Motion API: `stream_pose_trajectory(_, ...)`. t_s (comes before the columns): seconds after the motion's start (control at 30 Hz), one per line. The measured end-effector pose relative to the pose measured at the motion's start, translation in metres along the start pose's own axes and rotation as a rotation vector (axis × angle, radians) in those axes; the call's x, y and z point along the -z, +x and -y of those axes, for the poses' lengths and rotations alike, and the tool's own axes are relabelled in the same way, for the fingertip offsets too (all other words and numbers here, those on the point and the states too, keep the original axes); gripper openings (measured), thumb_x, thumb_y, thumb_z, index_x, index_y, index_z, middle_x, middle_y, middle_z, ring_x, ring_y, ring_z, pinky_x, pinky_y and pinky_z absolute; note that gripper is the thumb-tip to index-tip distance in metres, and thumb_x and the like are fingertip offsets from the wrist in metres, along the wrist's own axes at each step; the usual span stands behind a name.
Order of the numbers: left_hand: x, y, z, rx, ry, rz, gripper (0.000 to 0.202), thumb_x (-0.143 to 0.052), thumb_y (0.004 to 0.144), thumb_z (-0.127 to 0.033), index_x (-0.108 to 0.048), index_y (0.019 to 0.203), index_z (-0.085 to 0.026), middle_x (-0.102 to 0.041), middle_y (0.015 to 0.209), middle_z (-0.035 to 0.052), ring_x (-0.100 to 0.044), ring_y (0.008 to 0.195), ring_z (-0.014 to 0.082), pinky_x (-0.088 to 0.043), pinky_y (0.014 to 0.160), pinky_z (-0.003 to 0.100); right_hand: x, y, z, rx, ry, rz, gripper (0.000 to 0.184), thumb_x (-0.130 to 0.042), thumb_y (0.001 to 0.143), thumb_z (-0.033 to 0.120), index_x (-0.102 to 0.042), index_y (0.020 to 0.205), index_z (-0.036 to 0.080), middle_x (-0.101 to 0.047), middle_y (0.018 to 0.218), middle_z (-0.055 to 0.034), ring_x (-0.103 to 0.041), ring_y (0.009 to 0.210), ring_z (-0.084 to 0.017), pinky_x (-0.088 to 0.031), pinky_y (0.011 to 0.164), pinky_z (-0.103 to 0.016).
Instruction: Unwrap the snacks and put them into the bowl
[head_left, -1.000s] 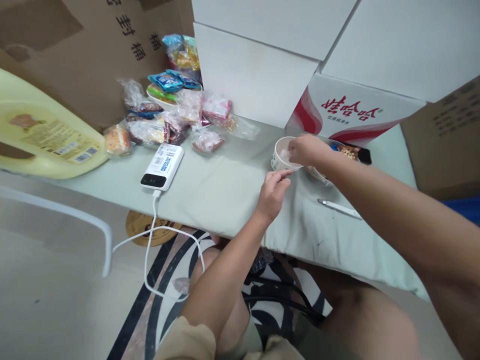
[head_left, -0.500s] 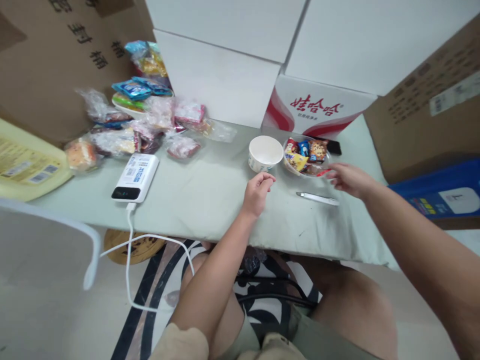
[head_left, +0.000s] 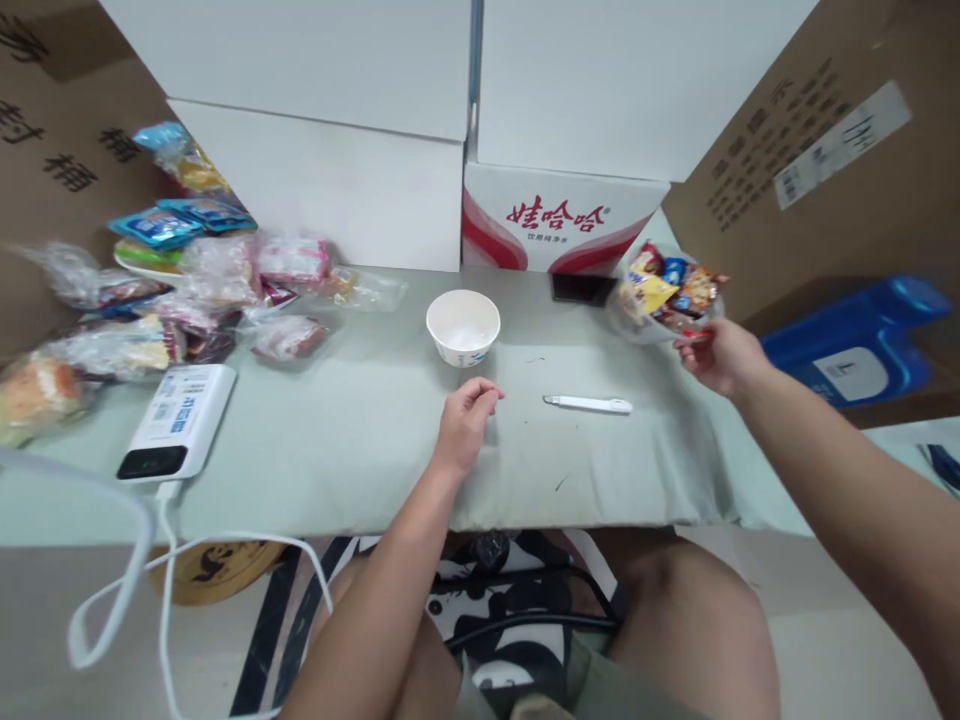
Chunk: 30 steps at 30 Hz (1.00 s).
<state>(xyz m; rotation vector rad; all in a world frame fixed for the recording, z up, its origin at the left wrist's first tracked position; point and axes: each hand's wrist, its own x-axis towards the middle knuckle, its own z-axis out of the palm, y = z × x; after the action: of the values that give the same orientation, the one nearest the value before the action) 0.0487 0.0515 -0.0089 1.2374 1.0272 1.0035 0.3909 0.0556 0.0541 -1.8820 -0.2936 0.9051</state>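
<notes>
"What do the hands have on the table, largest thing first?"

"One clear bowl of snack packets, at the right. The right hand is closed on its rim, though blur may hide a pinched red wrapper."

"Next?"

"One white paper bowl, mid-table. Just in front, the left hand is loosely curled, fingertips together, nothing visible in it."

"Then?"

"One white cutter, lying between the hands."

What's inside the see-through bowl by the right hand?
Wrapped snack packets, with red, yellow, blue and brown wrappers, lie in the bowl. The top ones hide most of its floor, so anything beneath them can't be made out.
</notes>
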Motion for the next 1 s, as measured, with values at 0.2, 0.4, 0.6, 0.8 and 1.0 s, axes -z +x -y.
stream_pose_trajectory(0.2,-0.004,0.001,-0.002,-0.034,0.184,0.048,0.019,-0.053,0.079,-0.034,-0.061,0.073,-0.019,-0.056,0.075,0.001,-0.051,0.069,0.0147,-0.04,0.065,0.028,-0.003,0.065,0.029,0.029,-0.058,-0.106,0.026,-0.047,0.103,0.037,-0.062,0.109,0.016,-0.065,0.096,-0.0058,-0.061,0.073,-0.01,-0.053,0.064,-0.023)
stream_pose_trajectory(0.4,-0.011,0.006,0.009,-0.088,0.311,0.155,0.018,-0.052,0.083,-0.031,-0.062,0.074,-0.019,-0.058,0.075,0.0014,-0.051,0.068,0.0141,-0.042,0.063,0.027,-0.046,0.106,0.068,0.133,-0.228,0.127,0.057,-0.025,0.103,0.052,-0.047,0.131,0.007,-0.062,0.107,-0.0166,-0.065,0.09,-0.015,-0.051,0.07,-0.026)
stream_pose_trajectory(0.6,-0.005,-0.004,0.008,-0.158,0.372,0.2,0.016,-0.052,0.084,-0.027,-0.062,0.076,-0.019,-0.06,0.079,0.0023,-0.054,0.071,0.014,-0.045,0.07,0.028,-0.052,0.075,0.041,0.245,-0.52,0.15,0.032,-0.035,0.097,0.032,-0.06,0.109,0.015,-0.069,0.104,-0.0167,-0.069,0.089,-0.019,-0.054,0.077,-0.032)
stream_pose_trajectory(0.8,0.009,-0.022,0.005,-0.173,0.363,0.136,0.014,-0.054,0.083,-0.028,-0.062,0.076,-0.019,-0.059,0.081,0.0021,-0.054,0.073,0.0143,-0.044,0.07,0.028,-0.054,0.006,0.016,0.65,-0.717,-0.226,0.046,-0.055,0.084,0.02,-0.054,0.13,0.014,-0.039,0.152,-0.0284,-0.034,0.146,-0.031,-0.028,0.116,-0.042)
stream_pose_trajectory(1.0,0.018,-0.037,0.0,-0.166,0.329,0.121,0.012,-0.055,0.083,-0.029,-0.062,0.08,-0.02,-0.062,0.081,0.0017,-0.053,0.068,0.0146,-0.044,0.069,0.029,-0.115,-0.066,0.018,1.086,-0.818,-0.1,0.041,-0.051,0.082,0.021,-0.058,0.122,0.019,-0.058,0.13,-0.0213,-0.052,0.129,-0.03,-0.039,0.111,-0.043)
